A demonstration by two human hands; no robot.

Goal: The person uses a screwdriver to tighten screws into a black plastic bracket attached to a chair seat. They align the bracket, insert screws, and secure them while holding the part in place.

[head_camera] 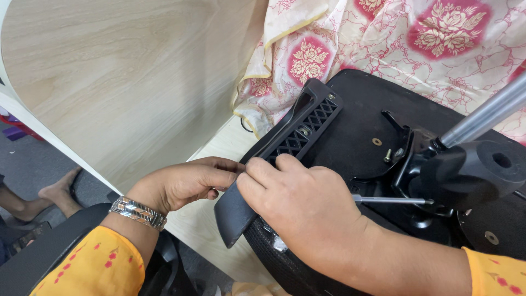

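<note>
The fingers of the left hand [183, 183] are curled together, their tips pressed against the left edge of a black armrest [285, 148] about midway along it. The fingers of the right hand [304, 211] are bent and drawn close together, laid over the top of the same armrest just beside the left fingertips, so that the two hands meet at that point. Whether anything small is pinched between the fingertips cannot be told. The armrest is seen lying slantwise: its near, smooth end points down toward the near left below the hands, and its far end, with a lattice of ribs and a screw hole, reaches up toward the far right. It is rested against the underside of an upturned black chair seat [356, 115].

A metal bracelet [138, 212] is worn on the left wrist, and yellow sleeves [93, 266] with red marks cover both forearms.

To the right of the right hand, a thin screwdriver shaft [392, 200] is seen lying across the seat, pointing to the black mechanism [466, 170] from which a grey metal column [485, 115] rises to the far right. A floral cloth [394, 38] is spread at the far side, over a pale wooden table [120, 77]. A bare foot [57, 194] is visible at the near left on the floor.
</note>
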